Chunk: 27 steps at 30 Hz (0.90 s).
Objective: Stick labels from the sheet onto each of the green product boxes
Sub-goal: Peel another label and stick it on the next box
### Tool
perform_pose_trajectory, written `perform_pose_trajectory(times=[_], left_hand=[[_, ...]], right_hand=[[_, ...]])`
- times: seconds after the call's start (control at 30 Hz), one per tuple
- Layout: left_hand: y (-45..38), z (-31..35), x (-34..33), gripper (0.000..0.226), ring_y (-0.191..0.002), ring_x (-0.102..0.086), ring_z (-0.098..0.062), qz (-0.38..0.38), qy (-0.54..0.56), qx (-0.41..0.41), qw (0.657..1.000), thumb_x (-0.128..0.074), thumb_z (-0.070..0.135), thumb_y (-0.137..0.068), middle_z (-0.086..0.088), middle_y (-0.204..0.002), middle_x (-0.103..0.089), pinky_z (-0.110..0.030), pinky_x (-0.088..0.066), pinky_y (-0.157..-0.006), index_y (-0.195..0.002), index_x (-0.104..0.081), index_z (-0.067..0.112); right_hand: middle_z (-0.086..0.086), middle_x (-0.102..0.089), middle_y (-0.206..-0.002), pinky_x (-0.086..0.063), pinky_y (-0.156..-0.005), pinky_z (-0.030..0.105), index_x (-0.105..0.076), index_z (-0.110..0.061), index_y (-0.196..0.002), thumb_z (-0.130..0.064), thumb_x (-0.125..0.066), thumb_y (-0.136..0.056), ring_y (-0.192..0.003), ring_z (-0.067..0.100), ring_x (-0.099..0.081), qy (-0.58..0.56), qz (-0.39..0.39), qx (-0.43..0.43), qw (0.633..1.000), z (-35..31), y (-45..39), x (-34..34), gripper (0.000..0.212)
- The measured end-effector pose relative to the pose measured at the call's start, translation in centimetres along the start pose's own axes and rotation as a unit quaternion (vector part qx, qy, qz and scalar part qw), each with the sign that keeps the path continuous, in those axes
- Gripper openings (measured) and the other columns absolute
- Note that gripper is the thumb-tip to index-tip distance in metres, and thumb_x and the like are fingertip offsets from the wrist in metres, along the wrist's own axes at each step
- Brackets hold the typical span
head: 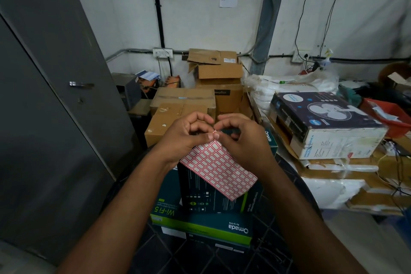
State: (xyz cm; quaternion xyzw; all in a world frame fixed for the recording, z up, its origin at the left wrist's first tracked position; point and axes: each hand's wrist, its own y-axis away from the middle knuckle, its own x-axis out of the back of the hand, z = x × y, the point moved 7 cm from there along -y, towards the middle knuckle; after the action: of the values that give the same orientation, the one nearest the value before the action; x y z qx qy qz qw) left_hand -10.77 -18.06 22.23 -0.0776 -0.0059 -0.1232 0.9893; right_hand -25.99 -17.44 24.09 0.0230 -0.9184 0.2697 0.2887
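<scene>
Omada boxes [201,227], glossy green card, stacked low and nearest, ready for labelling. Above, label sheet [219,168], thin red-gridded paper, drooping from left hand [185,133]'s pinch at top corner; right hand [241,138] pinching one small label [215,132] loose. Beyond, plain corrugated cartons [182,104].
</scene>
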Motion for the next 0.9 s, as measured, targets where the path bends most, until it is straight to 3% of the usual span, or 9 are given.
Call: perform_pose_trajectory(times=[0.13, 0.3, 0.37, 0.47, 0.6, 0.8, 0.9], left_hand=[[-0.1, -0.2, 0.2, 0.029, -0.084, -0.07, -0.017, 0.004, -0.002, -0.006, 1.0, -0.071, -0.003, -0.085, -0.005, -0.085, -0.075, -0.028, -0.055, -0.077, -0.109, -0.061, 0.009], [-0.2, -0.3, 0.3, 0.029, -0.086, -0.069, -0.019, 0.003, -0.015, -0.01, 1.0, -0.072, -0.004, -0.085, -0.008, -0.086, -0.075, -0.029, -0.055, -0.08, -0.108, -0.062, 0.011], [-0.2, -0.3, 0.3, 0.028, -0.083, -0.069, -0.018, 0.006, -0.016, -0.008, 1.0, -0.07, -0.004, -0.086, -0.006, -0.086, -0.075, -0.027, -0.055, -0.076, -0.108, -0.062, 0.011], [-0.3, -0.4, 0.6, 0.026, -0.08, -0.069, -0.017, 0.019, 0.001, -0.006, 1.0, -0.068, -0.006, -0.088, -0.003, -0.084, -0.073, -0.029, -0.055, -0.072, -0.107, -0.061, 0.011], [-0.2, -0.5, 0.7, 0.025, -0.08, -0.07, -0.018, 0.029, 0.012, 0.002, 1.0, -0.066, -0.006, -0.088, -0.004, -0.085, -0.073, -0.03, -0.056, -0.073, -0.108, -0.061, 0.009], [-0.2, -0.6, 0.5, 0.025, -0.079, -0.071, -0.022, 0.037, 0.004, 0.015, 0.999, -0.07, -0.003, -0.087, -0.006, -0.082, -0.074, -0.029, -0.058, -0.071, -0.108, -0.063, 0.008], [-0.2, -0.6, 1.0, 0.023, -0.072, -0.07, -0.016, 0.07, 0.017, 0.016, 0.997, -0.067, -0.006, -0.087, -0.002, -0.077, -0.073, -0.027, -0.057, -0.066, -0.104, -0.062, 0.008]], right_hand=[[-0.006, -0.062, -0.12, -0.052, -0.092, 0.031, -0.073, -0.026, -0.094, -0.022, -0.077, -0.085, -0.111, 0.002, -0.057, 0.01, -0.021, 0.0, 1.0, -0.1, -0.4, 0.0, 0.01], [-0.01, -0.059, -0.117, -0.052, -0.092, 0.031, -0.068, -0.028, -0.088, -0.023, -0.078, -0.085, -0.106, -0.007, -0.054, 0.004, -0.039, -0.002, 0.999, 0.0, -0.4, -0.1, 0.012], [-0.009, -0.064, -0.113, -0.056, -0.085, 0.032, -0.065, -0.027, -0.091, -0.023, -0.078, -0.085, -0.1, 0.0, -0.061, -0.011, -0.036, -0.011, 0.999, 0.3, -0.5, 0.1, 0.015], [-0.004, -0.073, -0.091, -0.06, -0.072, 0.032, -0.061, -0.02, -0.103, -0.019, -0.077, -0.086, -0.082, 0.009, -0.071, -0.073, -0.039, -0.05, 0.995, 1.0, -0.4, 0.1, 0.023], [0.002, -0.076, -0.081, -0.061, -0.071, 0.036, -0.061, -0.016, -0.108, -0.013, -0.079, -0.084, -0.076, 0.02, -0.073, -0.125, -0.025, -0.076, 0.989, 1.3, -0.2, 0.5, 0.03], [-0.005, -0.078, -0.08, -0.059, -0.068, 0.023, -0.062, -0.023, -0.111, -0.015, -0.084, -0.078, -0.074, 0.006, -0.074, -0.095, -0.053, -0.081, 0.991, 1.0, -0.1, 0.2, 0.04], [-0.004, -0.078, -0.081, -0.059, -0.068, 0.021, -0.064, -0.021, -0.111, -0.015, -0.086, -0.077, -0.074, 0.006, -0.074, -0.096, -0.058, -0.073, 0.991, 0.9, -0.1, 0.4, 0.041]])
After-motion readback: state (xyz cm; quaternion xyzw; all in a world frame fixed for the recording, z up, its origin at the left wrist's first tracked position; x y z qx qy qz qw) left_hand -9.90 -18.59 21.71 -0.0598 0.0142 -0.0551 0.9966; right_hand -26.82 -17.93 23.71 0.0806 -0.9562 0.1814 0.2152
